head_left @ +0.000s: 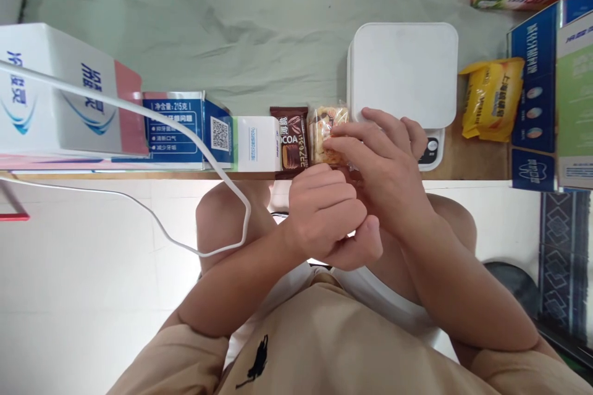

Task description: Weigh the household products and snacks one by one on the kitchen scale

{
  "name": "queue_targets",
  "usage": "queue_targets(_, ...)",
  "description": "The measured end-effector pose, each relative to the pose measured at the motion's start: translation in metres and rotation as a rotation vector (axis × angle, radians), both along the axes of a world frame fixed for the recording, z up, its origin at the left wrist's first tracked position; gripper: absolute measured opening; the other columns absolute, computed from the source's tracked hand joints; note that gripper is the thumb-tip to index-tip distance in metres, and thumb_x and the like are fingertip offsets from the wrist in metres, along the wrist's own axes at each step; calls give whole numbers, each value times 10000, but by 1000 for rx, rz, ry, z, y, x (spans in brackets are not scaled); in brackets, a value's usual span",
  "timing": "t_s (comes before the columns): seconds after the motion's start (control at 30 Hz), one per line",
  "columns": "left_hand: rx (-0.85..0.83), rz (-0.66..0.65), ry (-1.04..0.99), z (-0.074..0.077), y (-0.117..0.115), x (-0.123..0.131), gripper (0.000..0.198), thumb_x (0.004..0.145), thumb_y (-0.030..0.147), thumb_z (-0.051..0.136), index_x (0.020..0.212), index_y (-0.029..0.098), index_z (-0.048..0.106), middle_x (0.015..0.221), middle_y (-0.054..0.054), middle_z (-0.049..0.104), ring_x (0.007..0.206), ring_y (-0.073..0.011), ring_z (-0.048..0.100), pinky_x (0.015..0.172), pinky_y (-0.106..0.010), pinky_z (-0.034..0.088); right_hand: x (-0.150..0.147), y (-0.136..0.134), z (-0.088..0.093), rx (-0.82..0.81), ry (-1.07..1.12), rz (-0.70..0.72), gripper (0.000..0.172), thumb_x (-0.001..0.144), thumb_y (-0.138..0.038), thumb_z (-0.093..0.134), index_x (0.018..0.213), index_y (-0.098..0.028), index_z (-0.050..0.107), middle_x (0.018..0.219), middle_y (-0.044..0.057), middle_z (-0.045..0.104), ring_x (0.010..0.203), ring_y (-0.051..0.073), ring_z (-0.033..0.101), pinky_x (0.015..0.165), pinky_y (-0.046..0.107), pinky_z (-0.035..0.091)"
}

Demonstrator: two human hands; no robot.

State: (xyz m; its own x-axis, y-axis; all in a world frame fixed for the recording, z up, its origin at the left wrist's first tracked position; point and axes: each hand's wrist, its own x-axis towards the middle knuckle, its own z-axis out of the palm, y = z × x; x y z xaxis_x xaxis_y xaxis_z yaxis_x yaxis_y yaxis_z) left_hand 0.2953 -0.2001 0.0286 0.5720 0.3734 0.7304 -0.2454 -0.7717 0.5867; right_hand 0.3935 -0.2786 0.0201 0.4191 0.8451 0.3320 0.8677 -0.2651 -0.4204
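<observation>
My right hand (386, 163) reaches over the table's front edge, its fingers closed together on a clear-wrapped pale snack packet (324, 126). That packet lies beside a brown cocoa snack packet (290, 142). My left hand (324, 213) is curled shut just below and partly under the right hand, with the thumb pointing right. Whatever is inside its fingers is hidden. Both hands touch each other at the table edge.
A white square box (403, 68) sits on a small device with a button (432, 147), right behind my right hand. Also here are a yellow snack packet (491, 99), a small white box (257, 143), blue toothpaste boxes (183, 129), a large white box (55, 92) and a white cable (185, 136).
</observation>
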Motion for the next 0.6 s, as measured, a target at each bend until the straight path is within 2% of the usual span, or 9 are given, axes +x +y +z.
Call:
queue_targets(0.13, -27, -1, -47, -5, -2, 2, 325, 697, 95, 486, 591, 200, 197, 521, 31, 187, 577, -119, 137, 538, -320, 133, 20, -9, 9, 159, 34, 59, 336, 826, -164, 549, 1123, -300, 625, 1226, -41, 724, 1373, 273, 575, 1131, 580, 449)
queue_targets(0.23, -56, -4, -78, -7, -7, 7, 311, 649, 91, 475, 599, 199, 187, 523, 32, 168, 573, -117, 121, 541, -321, 111, 48, -26, 10, 317, 24, -56, 374, 774, -147, 534, 1115, -249, 650, 1105, 1, 728, 1203, 252, 672, 1084, 534, 548)
queue_targets(0.3, -73, -6, -108, -7, -11, 12, 300, 622, 90, 468, 599, 198, 189, 525, 33, 161, 575, -116, 115, 539, -315, 105, 68, -43, 3, 332, -22, -170, 465, 724, -123, 503, 1145, -243, 660, 1076, 23, 708, 1138, 247, 687, 1034, 511, 574)
queue_targets(0.37, -85, -14, -126, -7, -16, 18, 290, 608, 88, 462, 595, 196, 193, 531, 32, 153, 582, -115, 110, 540, -308, 104, 86, -60, -9, 273, -58, -251, 537, 676, -115, 488, 1169, -229, 665, 1117, 53, 694, 1141, 264, 685, 1036, 529, 562)
queue_targets(0.47, -94, -55, -121, -7, -24, 28, 294, 624, 89, 472, 587, 192, 199, 543, 31, 157, 589, -111, 116, 543, -299, 110, 103, -80, -28, 113, -39, -355, 619, 644, -150, 506, 1248, -190, 638, 1318, 113, 650, 1266, 292, 638, 1137, 561, 499)
queue_targets(0.53, -94, -82, -107, -7, -29, 35, 304, 647, 92, 480, 581, 191, 201, 544, 31, 160, 592, -111, 119, 543, -301, 113, 107, -85, -35, -26, -1, -421, 703, 641, -191, 522, 1341, -180, 586, 1483, 139, 553, 1388, 311, 555, 1182, 564, 461)
queue_targets(0.6, -95, -94, -96, -9, -33, 43, 306, 678, 97, 479, 574, 192, 207, 538, 32, 167, 590, -112, 124, 538, -305, 124, 104, -83, -37, -121, 7, -468, 752, 653, -218, 534, 1404, -176, 539, 1543, 141, 499, 1436, 322, 497, 1201, 575, 431)
